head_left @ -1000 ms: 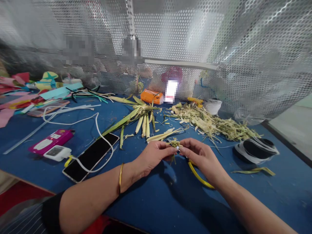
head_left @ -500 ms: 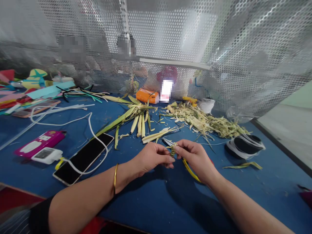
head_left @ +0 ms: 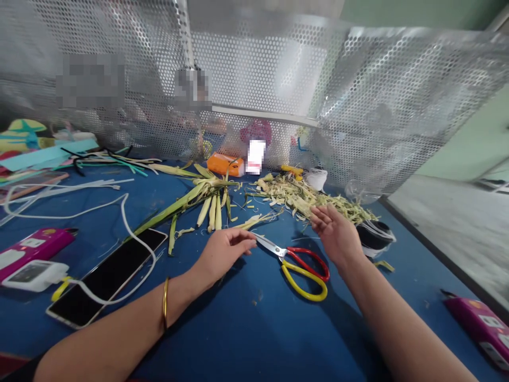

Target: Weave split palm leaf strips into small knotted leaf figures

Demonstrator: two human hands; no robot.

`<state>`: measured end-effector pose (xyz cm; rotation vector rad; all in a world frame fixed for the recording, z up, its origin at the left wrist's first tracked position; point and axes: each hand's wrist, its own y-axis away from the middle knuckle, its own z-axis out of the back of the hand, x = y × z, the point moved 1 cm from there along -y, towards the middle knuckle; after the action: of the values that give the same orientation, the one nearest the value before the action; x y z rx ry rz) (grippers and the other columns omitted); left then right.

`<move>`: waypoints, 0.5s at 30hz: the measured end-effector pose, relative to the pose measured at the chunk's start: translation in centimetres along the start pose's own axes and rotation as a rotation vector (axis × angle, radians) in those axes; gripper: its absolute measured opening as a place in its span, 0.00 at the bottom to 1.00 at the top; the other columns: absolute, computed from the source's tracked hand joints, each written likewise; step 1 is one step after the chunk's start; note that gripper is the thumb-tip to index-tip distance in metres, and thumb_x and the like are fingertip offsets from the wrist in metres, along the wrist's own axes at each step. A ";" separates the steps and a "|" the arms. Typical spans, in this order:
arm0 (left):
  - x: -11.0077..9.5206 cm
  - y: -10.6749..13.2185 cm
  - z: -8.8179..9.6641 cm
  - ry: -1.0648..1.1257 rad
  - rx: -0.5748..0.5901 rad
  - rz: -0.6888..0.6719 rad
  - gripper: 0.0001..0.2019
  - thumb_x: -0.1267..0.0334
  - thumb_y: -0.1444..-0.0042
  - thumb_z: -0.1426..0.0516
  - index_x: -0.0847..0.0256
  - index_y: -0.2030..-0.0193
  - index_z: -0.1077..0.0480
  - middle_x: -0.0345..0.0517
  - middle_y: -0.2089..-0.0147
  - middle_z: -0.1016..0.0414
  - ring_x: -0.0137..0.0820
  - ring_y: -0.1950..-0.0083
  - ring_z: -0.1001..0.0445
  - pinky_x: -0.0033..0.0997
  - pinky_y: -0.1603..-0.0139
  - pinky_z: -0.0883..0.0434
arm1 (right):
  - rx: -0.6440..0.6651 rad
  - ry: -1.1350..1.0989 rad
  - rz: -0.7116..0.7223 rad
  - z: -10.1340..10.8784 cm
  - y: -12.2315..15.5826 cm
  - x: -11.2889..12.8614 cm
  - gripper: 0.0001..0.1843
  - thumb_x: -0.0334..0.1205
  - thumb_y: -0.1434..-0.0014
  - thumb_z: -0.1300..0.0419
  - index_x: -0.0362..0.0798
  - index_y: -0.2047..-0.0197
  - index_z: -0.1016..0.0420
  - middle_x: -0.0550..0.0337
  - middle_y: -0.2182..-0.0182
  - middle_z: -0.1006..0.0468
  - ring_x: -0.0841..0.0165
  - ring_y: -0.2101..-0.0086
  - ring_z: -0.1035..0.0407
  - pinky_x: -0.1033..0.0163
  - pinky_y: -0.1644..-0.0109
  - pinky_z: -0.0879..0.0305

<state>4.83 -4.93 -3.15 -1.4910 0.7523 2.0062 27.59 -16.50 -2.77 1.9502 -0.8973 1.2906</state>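
Observation:
My left hand [head_left: 222, 253] lies low on the blue table [head_left: 246, 329], fingers stretched out and empty, tips right by the blade of a pair of scissors [head_left: 297, 262] with one red and one yellow handle. My right hand [head_left: 335, 235] hovers to the right of the scissors, fingers spread, holding nothing, close to the near edge of a pile of shredded leaf scraps [head_left: 318, 199]. A bundle of green and pale leaf strips [head_left: 207, 204] lies just beyond my left hand. The small woven leaf piece is not in sight.
Left of my arm lie a black phone [head_left: 107, 276] with a white cable [head_left: 119, 212], a white charger [head_left: 32, 275] and a pink power bank [head_left: 35, 246]. A black tape roll [head_left: 374, 236], a white spool [head_left: 317, 179], an orange box [head_left: 225, 164] and a perforated metal screen [head_left: 358, 106] ring the back.
Both hands pinched a small woven leaf piece together; now they have parted and opened. The right hand moved right and away, uncovering the scissors. The view swung to the right.

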 end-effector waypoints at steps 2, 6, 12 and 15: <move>-0.1 -0.1 0.1 0.007 -0.016 -0.009 0.10 0.59 0.51 0.39 0.63 0.63 0.24 0.45 0.65 0.21 0.29 0.68 0.25 0.30 0.62 0.29 | -0.011 -0.034 -0.058 0.1 -0.3 -0.1 0.14 0.51 0.49 0.36 0.48 0.69 0.28 0.54 0.64 0.21 0.70 0.70 0.29 0.67 0.72 0.34; 0.2 -0.2 0.3 0.000 -0.010 -0.029 0.09 0.60 0.49 0.39 0.62 0.64 0.24 0.45 0.65 0.20 0.29 0.68 0.25 0.29 0.63 0.29 | 0.232 0.299 -0.069 -1.0 1.0 -1.2 0.15 0.48 0.48 0.36 0.45 0.64 0.26 0.55 0.68 0.21 0.70 0.73 0.29 0.65 0.71 0.35; -0.4 -0.5 1.1 -0.010 -0.088 -0.062 0.07 0.62 0.49 0.40 0.62 0.65 0.24 0.44 0.68 0.20 0.28 0.69 0.26 0.28 0.64 0.29 | 0.481 1.333 0.511 -2.2 4.0 -1.5 0.08 0.43 0.41 0.43 0.50 0.63 0.27 0.61 0.71 0.22 0.66 0.71 0.29 0.63 0.67 0.40; -0.9 -1.0 2.1 0.001 -0.185 -0.078 0.07 0.62 0.49 0.40 0.63 0.66 0.24 0.43 0.70 0.21 0.27 0.70 0.27 0.27 0.65 0.29 | 0.520 1.647 0.636 -2.0 4.6 -1.4 0.08 0.44 0.39 0.43 0.49 0.60 0.28 0.59 0.67 0.21 0.64 0.69 0.27 0.63 0.69 0.44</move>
<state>4.36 -2.86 -1.96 -1.5987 0.5116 2.0623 22.39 -17.26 -2.84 0.2213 -0.2215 2.8617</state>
